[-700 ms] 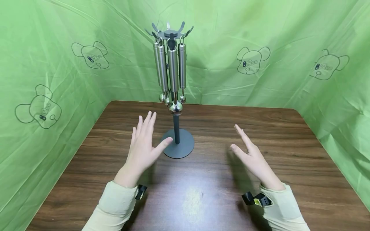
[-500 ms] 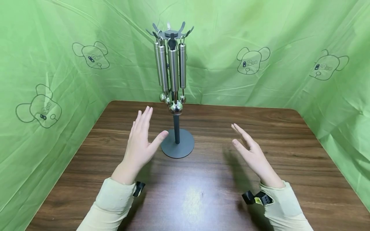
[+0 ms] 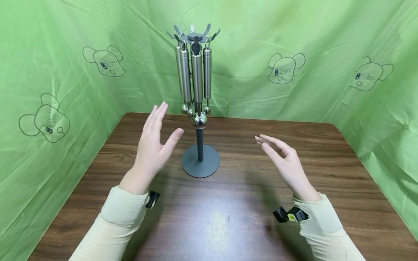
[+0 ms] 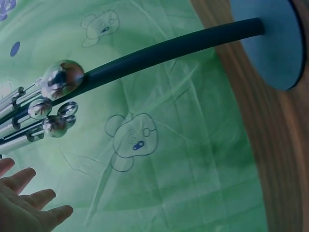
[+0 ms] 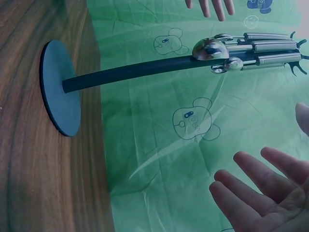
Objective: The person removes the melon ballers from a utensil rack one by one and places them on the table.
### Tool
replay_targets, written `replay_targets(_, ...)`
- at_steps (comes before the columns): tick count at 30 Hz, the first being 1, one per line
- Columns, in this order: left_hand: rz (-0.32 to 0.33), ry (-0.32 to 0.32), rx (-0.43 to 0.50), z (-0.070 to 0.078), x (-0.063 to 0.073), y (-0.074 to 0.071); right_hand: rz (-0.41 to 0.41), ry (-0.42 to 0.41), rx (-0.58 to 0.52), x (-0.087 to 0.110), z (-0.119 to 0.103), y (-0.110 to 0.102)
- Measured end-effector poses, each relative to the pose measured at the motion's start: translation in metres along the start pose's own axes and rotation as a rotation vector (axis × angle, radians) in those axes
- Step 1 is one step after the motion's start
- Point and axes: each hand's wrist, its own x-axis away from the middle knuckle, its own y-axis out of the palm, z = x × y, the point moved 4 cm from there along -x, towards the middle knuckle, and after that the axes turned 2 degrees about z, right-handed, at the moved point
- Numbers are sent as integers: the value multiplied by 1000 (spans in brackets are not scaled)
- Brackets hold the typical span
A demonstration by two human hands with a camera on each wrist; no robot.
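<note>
A dark grey stand (image 3: 200,145) with a round base rises from the wooden table. From its hooked top (image 3: 195,37) hang several steel utensils (image 3: 197,79) with long cylindrical handles and shiny rounded ends; their exact kind cannot be told. My left hand (image 3: 150,148) is raised just left of the stand, fingers extended and thumb spread, apart from it. To the right, my right hand (image 3: 289,165) hovers over the table, its fingers loosely bent and holding nothing. In the right wrist view, a large rounded end (image 5: 211,49) hangs beside the stand's pole.
The brown wooden table (image 3: 228,203) is enclosed by green cloth (image 3: 241,94) with bear-head drawings at the back and sides. Both wrists carry small black devices, such as the right wrist's camera (image 3: 290,214).
My left hand has moved up and slightly left, away from the stand's base. The right hand has risen slightly and its fingers have bent inward. The utensils still hang on the stand.
</note>
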Motion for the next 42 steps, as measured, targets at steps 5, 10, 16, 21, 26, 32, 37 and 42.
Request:
replay_targets(5, 58, 73, 2, 9, -14, -5, -12, -17, -81, -8, -10, 0)
replay_targets(10, 104, 149, -15, 17, -32, -12, -20, -45, -127, -15, -22, 0)
replay_targets(16, 138, 201, -4, 26, -54, -19, -26, -59, -146, -23, -36, -1)
replay_targets(21, 139, 235, -9, 34, -69, -22, -23, -80, -156, -31, -48, 0)
replay_targets(26, 151, 261, 6, 40, -79, -24, -20, -110, -174, -38, -58, 1)
replay_targets(32, 160, 272, 19, 46, -89, -25, -19, -127, -180, -44, -68, 2)
replay_targets(37, 204, 264, 69, 53, -100, -29, -22, -144, -184, -51, -74, 3)
replay_targets(42, 215, 245, 73, 58, -113, -35, -17, -162, -184, -61, -76, 3)
